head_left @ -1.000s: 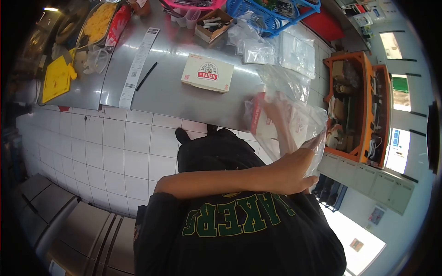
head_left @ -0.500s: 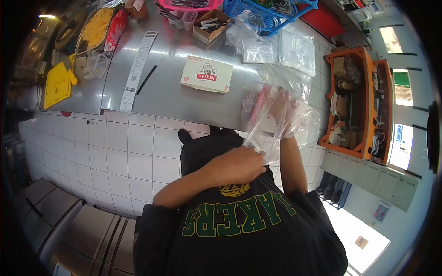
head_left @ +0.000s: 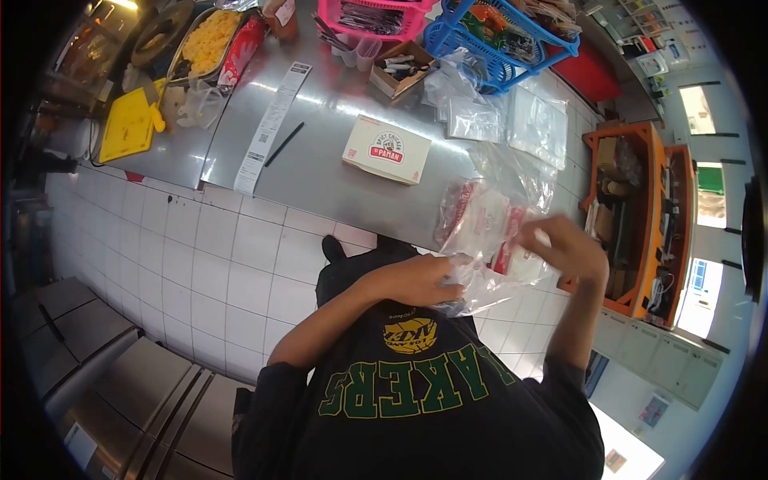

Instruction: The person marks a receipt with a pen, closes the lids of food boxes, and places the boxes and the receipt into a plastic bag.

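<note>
My left hand (head_left: pixel 420 280) is closed on the near edge of a clear plastic bag (head_left: pixel 480 292) at the table's front edge. Inside the bag are white-and-red boxes (head_left: pixel 480 216), seen through the wrinkled film. My right hand (head_left: pixel 566 246) is over the bag's right side, its fingers bent and smeared by motion; whether they hold anything is unclear. A closed white "Spicy Chicken" box (head_left: pixel 388 150) lies on the metal table (head_left: pixel 328 176), left of the bag. Farther left are a black pen (head_left: pixel 285 144) and a long printed receipt (head_left: pixel 272 128).
At the back are a pink basket (head_left: pixel 376 20), a blue basket (head_left: pixel 500 48), a small box of markers (head_left: pixel 402 70) and stacked plastic bags (head_left: pixel 538 124). A yellow board (head_left: pixel 128 124) and a food tray (head_left: pixel 208 44) lie left. An orange shelf (head_left: pixel 632 216) stands right.
My right hand has come out of the bag and moved right. The boxes in the bag show more openly. My left hand still grips the bag's edge. The view has shifted slightly.
</note>
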Tool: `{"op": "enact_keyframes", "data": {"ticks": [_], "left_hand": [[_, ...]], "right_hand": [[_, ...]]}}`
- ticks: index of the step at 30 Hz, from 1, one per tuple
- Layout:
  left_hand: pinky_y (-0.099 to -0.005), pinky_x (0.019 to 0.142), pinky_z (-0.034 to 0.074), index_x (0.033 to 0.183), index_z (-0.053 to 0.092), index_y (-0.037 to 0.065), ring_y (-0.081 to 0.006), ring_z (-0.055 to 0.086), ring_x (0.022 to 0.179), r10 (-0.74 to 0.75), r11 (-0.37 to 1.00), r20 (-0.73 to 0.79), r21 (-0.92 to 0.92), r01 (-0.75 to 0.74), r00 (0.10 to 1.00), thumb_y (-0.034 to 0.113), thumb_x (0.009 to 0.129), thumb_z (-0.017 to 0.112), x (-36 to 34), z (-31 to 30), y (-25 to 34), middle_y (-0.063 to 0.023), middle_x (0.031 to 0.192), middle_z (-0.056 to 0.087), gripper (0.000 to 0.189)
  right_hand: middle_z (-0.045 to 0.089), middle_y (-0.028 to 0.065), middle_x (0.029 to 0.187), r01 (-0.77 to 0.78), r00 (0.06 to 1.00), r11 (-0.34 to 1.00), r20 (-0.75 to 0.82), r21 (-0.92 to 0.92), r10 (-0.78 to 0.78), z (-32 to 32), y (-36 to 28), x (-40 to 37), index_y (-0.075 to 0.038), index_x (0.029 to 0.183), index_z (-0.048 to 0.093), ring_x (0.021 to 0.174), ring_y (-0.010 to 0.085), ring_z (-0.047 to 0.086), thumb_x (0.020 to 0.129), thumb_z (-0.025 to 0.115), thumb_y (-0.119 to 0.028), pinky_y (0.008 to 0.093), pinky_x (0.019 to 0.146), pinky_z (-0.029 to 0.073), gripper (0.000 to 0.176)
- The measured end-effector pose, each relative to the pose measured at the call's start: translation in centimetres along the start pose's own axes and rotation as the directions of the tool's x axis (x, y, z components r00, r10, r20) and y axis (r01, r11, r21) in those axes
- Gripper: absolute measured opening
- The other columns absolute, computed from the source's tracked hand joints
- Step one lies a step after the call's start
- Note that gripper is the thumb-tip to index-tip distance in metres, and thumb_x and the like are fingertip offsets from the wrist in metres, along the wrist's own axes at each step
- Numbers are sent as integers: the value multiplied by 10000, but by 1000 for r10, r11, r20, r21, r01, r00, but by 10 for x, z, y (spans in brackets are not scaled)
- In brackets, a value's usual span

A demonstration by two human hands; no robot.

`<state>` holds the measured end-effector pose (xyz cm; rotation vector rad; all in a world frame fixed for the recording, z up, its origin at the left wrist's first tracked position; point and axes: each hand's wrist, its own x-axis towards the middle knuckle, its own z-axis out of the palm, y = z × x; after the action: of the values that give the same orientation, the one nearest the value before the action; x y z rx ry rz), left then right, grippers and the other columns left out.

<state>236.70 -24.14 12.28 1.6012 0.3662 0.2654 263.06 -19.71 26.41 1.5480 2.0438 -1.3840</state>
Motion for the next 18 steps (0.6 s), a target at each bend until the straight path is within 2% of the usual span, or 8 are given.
{"op": "enact_keyframes", "data": {"ticks": [2,4,6,8,9,12,13,18], "left_hand": [[-421,782,515,1441,424,1,-375,680,801,-203,978,55,54,200,978,362,984,559,-6,0,-3,-236,897,683,598],[-406,805,505,1431,443,3,-360,679,830,-191,981,61,38,189,980,381,989,558,-2,14,-15,-226,917,688,593],[-391,827,496,1421,463,5,-345,678,859,-179,984,69,34,177,981,400,994,557,2,30,-31,-216,937,693,589],[-424,861,502,1426,419,-30,-367,651,1072,19,998,-86,-55,-24,996,369,969,583,-1,42,-52,-261,1133,657,628],[-372,852,499,1458,400,8,-266,632,1063,-9,998,-75,-69,4,997,326,988,561,-5,46,-68,-203,1291,602,590],[-277,838,453,1407,491,17,-138,566,870,-241,854,46,-465,235,969,267,1023,510,-26,18,-30,-116,1245,622,459],[-241,793,448,1491,399,31,-91,508,791,-218,827,24,-527,198,976,160,1006,485,-27,24,-42,-91,1313,595,509],[-263,734,484,1595,182,90,-109,547,773,-205,785,47,-589,192,978,42,935,479,-20,15,-50,-120,1332,564,725]], "right_hand": [[686,181,1178,260,916,954,-276,-147,-292,3,-30,72,-25,1242,642,1109,323,649,903,709,-355,404,1010,472,478],[390,353,1467,309,856,913,-339,-267,-389,35,-21,183,-150,1544,324,1375,497,388,750,774,-582,489,1114,374,1010],[218,357,1561,85,917,818,-276,-569,-287,71,-28,270,-279,1608,86,1447,572,182,593,832,-647,651,1145,240,1312],[215,339,1561,21,926,805,-293,-593,-240,80,-33,305,-316,1605,83,1440,554,217,590,841,-605,680,1125,244,1299],[247,327,1540,16,948,818,-251,-575,-195,81,-30,314,-320,1605,85,1418,543,258,592,843,-582,677,1113,262,1292],[334,295,1466,33,962,850,-215,-526,-170,79,-25,320,-336,1599,119,1335,508,375,616,833,-529,665,1076,312,1230],[352,307,1430,32,936,856,-286,-516,-207,78,-23,319,-343,1598,116,1303,519,396,621,830,-512,650,1029,354,1221],[410,329,1335,-9,748,894,-597,-447,-291,39,-41,250,-309,1575,229,1239,529,433,648,805,-464,597,966,432,1103]]}}
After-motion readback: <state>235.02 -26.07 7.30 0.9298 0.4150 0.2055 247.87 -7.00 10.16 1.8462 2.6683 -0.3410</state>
